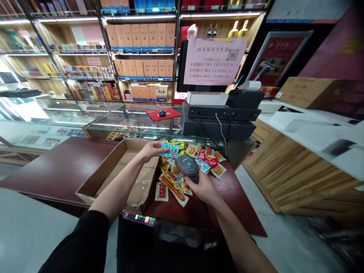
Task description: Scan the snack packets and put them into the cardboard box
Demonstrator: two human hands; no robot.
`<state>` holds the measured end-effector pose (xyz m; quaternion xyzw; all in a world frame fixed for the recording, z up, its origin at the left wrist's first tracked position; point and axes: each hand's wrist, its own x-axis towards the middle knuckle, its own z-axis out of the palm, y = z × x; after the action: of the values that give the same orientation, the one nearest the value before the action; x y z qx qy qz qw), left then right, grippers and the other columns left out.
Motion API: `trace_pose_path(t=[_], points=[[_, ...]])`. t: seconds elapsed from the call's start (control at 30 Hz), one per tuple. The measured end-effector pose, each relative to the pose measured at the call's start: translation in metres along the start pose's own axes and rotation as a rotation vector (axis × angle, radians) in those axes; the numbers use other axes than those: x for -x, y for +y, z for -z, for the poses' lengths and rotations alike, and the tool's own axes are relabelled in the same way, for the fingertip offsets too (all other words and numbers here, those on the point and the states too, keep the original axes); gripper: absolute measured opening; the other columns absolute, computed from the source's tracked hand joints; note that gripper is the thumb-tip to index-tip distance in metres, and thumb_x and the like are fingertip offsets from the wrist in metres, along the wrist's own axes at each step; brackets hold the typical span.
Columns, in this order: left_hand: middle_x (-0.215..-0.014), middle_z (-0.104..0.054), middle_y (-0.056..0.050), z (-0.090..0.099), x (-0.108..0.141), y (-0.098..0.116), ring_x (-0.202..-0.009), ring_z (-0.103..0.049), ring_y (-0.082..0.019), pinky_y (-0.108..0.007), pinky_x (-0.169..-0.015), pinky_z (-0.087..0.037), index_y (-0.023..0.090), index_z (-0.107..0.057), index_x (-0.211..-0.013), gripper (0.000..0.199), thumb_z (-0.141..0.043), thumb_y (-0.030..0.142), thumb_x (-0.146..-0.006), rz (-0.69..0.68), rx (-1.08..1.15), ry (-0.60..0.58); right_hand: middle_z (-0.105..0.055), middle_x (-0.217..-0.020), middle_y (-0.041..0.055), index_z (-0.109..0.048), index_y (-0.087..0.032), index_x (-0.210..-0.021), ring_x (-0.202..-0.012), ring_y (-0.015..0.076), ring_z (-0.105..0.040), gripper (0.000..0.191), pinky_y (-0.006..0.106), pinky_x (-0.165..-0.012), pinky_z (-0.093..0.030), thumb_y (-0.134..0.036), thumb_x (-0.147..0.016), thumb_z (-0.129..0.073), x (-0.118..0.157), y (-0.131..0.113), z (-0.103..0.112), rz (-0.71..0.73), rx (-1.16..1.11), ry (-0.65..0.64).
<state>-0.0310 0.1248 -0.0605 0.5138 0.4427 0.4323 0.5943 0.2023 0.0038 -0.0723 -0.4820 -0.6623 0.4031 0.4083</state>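
My left hand (pixel 150 151) pinches a small blue snack packet (pixel 170 150) by its left end, above the right rim of a shallow cardboard box (pixel 118 167). In my right hand (pixel 205 186) is a dark grey barcode scanner (pixel 187 163), its head pointing toward the blue packet. Below and around the scanner lies a pile of snack packets: a long sausage pack (pixel 173 188), a red sausage pack (pixel 162 191), an orange sausage pack (pixel 218 170) and a red packet (pixel 207 161). The scanner and my right hand hide part of the pile.
The box and packets rest on a dark red table (pixel 65 159). Beyond stands a glass counter (pixel 133 121) with a red mat (pixel 163 113) and a black cash register unit (pixel 218 125). A phone (pixel 139 218) lies near the table's front edge. Stocked shelves (pixel 142 53) line the back.
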Motion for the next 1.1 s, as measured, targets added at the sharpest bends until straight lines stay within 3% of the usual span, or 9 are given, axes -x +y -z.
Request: trace_pose_path(t=[0.17, 0.4, 0.63, 0.87, 1.1], points=[[-0.074, -0.069, -0.001, -0.002, -0.009, 0.001, -0.070, -0.066, -0.013, -0.025, -0.069, -0.051, 0.015, -0.059, -0.074, 0.048, -0.089, 0.036, -0.043, 0.042, -0.024, 0.017, -0.063, -0.056, 0.0002, -0.064, -0.017, -0.088, -0.045, 0.0154, -0.058, 0.021, 0.027, -0.048, -0.048, -0.034, -0.076, -0.059, -0.015, 0.006, 0.001, -0.104, 0.009, 0.038], [-0.080, -0.070, -0.003, -0.003, -0.012, 0.000, -0.072, -0.066, -0.015, -0.028, -0.070, -0.052, 0.014, -0.061, -0.076, 0.047, -0.088, 0.036, -0.045, 0.069, -0.058, -0.036, -0.073, -0.094, 0.0100, -0.067, -0.013, -0.098, -0.088, 0.0241, -0.067, 0.032, 0.034, -0.080, -0.052, -0.035, -0.076, -0.062, -0.018, 0.018, 0.002, 0.002, 0.175, 0.174], [-0.075, -0.070, -0.002, -0.001, -0.015, -0.002, -0.066, -0.065, -0.013, -0.026, -0.067, -0.052, 0.014, -0.063, -0.074, 0.044, -0.089, 0.032, -0.044, 0.079, -0.071, -0.018, -0.072, -0.103, 0.0120, -0.064, -0.012, -0.112, -0.097, 0.0246, -0.066, 0.042, 0.036, -0.087, -0.050, -0.032, -0.075, -0.064, -0.021, 0.024, -0.001, 0.031, 0.139, 0.174], [-0.084, -0.072, -0.005, -0.002, -0.013, -0.002, -0.076, -0.068, -0.017, -0.031, -0.074, -0.054, 0.014, -0.065, -0.081, 0.046, -0.088, 0.036, -0.047, 0.068, -0.057, -0.060, -0.072, -0.099, 0.0111, -0.067, -0.012, -0.104, -0.094, 0.0244, -0.067, 0.036, 0.035, -0.084, -0.051, -0.034, -0.076, -0.063, -0.019, 0.020, 0.002, 0.006, 0.134, 0.176], [-0.079, -0.071, -0.003, 0.002, -0.009, -0.001, -0.072, -0.067, -0.015, -0.028, -0.070, -0.054, 0.014, -0.064, -0.075, 0.044, -0.089, 0.035, -0.045, 0.080, -0.056, -0.024, -0.072, -0.074, 0.0072, -0.067, -0.016, -0.095, -0.082, 0.0254, -0.068, 0.029, 0.034, -0.070, -0.054, -0.037, -0.076, -0.063, -0.014, 0.014, 0.001, -0.018, 0.109, 0.159]])
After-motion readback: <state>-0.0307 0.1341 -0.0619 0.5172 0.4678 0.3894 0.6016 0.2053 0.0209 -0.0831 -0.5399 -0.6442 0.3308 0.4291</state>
